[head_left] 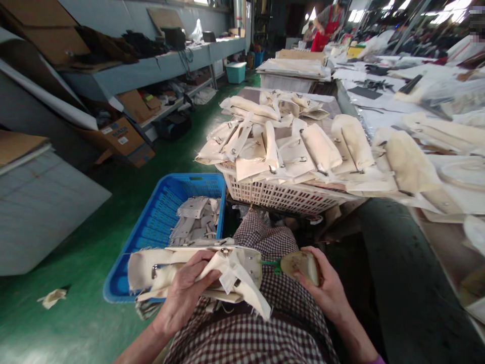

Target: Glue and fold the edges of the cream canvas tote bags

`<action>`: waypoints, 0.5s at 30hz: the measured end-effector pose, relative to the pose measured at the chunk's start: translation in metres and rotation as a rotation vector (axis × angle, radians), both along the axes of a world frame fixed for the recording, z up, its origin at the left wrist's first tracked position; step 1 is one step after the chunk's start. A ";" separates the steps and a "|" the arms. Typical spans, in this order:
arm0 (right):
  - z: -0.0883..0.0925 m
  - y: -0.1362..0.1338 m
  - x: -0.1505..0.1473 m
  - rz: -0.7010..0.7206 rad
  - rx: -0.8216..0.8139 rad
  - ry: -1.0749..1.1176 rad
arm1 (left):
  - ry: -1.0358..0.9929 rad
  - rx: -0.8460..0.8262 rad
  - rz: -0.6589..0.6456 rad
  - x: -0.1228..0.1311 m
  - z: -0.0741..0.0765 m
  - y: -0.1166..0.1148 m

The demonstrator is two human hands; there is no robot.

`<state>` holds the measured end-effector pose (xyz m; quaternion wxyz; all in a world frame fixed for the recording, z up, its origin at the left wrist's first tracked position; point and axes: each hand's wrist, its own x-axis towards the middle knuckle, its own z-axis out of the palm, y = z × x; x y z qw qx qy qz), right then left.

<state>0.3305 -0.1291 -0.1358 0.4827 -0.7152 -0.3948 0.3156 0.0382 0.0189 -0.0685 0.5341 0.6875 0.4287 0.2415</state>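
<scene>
Across my lap lies a cream canvas piece with metal fittings, straps and frayed edges. My left hand grips it near the middle, thumb and fingers closed on the cloth. My right hand is wrapped round a yellowish squeeze bottle with a thin green nozzle. The nozzle points left at the canvas piece's right end; whether its tip touches the cloth I cannot tell. Beneath the canvas is a checked apron on my lap.
A blue crate with cream cloth pieces stands on the green floor at left. Ahead, several cream canvas pieces lie on a board over a white basket. A long covered table runs along the right. Farther back stands a person in a red apron.
</scene>
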 end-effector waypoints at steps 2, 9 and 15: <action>0.004 -0.003 0.002 0.060 -0.042 -0.001 | 0.018 0.008 -0.033 -0.001 -0.001 0.000; -0.002 -0.006 0.000 0.011 -0.014 0.037 | 0.034 0.027 -0.028 0.000 -0.003 0.004; 0.004 -0.006 0.001 -0.042 -0.050 0.266 | 0.069 0.017 0.010 0.004 0.000 0.000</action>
